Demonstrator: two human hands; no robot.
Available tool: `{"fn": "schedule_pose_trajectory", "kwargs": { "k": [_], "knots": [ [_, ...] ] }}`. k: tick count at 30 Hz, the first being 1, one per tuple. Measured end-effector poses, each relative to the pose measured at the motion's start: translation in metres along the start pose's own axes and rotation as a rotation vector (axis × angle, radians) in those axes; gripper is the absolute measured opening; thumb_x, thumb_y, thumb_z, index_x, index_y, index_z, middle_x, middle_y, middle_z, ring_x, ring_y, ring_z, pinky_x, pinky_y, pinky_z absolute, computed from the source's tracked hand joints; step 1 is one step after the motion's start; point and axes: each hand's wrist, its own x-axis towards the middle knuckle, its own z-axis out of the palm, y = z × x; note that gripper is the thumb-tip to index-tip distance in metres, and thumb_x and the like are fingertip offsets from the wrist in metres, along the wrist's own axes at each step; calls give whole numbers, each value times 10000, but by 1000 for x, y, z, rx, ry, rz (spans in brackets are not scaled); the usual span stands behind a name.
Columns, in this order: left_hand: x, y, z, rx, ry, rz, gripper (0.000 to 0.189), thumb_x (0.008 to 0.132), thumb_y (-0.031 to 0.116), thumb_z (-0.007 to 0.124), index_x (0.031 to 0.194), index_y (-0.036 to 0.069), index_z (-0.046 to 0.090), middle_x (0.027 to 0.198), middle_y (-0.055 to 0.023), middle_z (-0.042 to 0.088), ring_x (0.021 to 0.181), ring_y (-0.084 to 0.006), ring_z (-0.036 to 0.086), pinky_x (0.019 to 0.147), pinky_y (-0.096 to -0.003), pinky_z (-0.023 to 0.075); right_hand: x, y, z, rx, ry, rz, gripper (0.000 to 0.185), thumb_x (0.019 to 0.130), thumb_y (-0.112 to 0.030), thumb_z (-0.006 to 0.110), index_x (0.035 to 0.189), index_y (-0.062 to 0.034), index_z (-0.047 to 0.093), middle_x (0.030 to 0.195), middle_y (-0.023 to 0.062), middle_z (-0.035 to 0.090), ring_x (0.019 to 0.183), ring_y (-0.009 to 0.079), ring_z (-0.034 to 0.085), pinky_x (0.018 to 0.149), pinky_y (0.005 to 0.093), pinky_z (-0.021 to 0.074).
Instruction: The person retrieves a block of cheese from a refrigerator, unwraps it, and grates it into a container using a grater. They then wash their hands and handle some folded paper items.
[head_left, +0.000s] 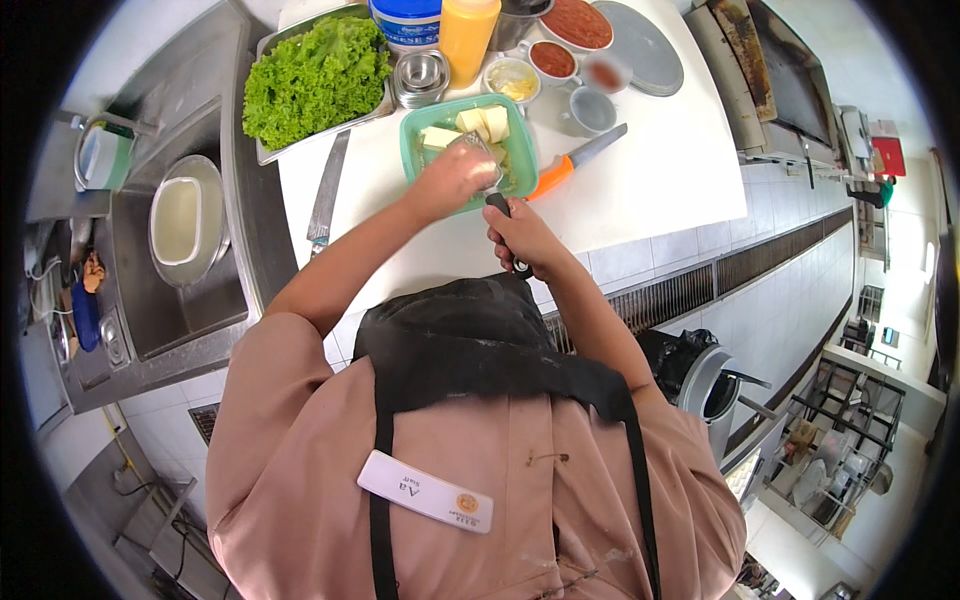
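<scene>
My right hand (529, 236) is closed around the black handle (498, 202) of a kitchen tool with a metal head, perhaps a peeler or grater. Over a green plastic container (410, 150), my left hand (455, 178) is at the tool's metal head; its fingers are bright and blurred, and what they grip cannot be made out. Pale yellow blocks (484, 121), butter or cheese, lie in the container. An orange-handled knife (574, 166) rests against or just beside its right side. To the left, a long-bladed knife (328, 187) lies on the white table (645, 187).
A metal tray of lettuce (319, 79), stacked metal cups (420, 75), a yellow squeeze bottle (466, 41) and bowls of red sauce (577, 26) line the far side. At left is a sink (180, 315) holding a basin; a bin (709, 382) stands at right.
</scene>
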Motion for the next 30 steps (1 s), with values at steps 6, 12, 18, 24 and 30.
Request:
{"fn": "schedule_pose_trajectory", "kwargs": {
  "k": [6,12,18,24,30],
  "knots": [
    [2,-2,-7,60,-14,-207,294,888,222,569,1112,33,575,1026,-191,580,997,-355,542,884,-415,432,-6,2,2,-22,-20,-33,248,927,-233,513,963,-39,362,645,22,443,408,102,438,342,278,370],
    [4,6,-9,-14,-127,-11,249,898,224,546,1056,37,590,988,-188,588,955,-363,559,838,-427,452,-3,0,0,-118,74,-88,237,932,-244,508,940,-58,361,617,-1,429,392,74,416,336,248,367],
    [9,1,-13,61,-67,-245,241,893,220,548,1035,29,590,955,-176,604,968,-346,559,839,-419,454,-3,1,4,-126,2,-73,255,919,-219,518,949,-15,368,632,44,472,408,120,460,350,294,375],
    [7,-13,-2,55,-84,-149,244,907,229,517,1011,17,579,1016,-173,600,993,-351,542,867,-435,439,-2,3,2,-138,23,-44,267,913,-233,525,947,-11,381,641,53,485,414,124,468,373,292,392],
    [2,2,7,-11,-61,-123,249,926,234,484,1000,9,563,974,-198,571,965,-366,535,875,-441,422,3,7,2,-155,40,-61,245,928,-236,510,959,-37,369,627,11,451,387,83,435,332,266,374]
  ]
}}
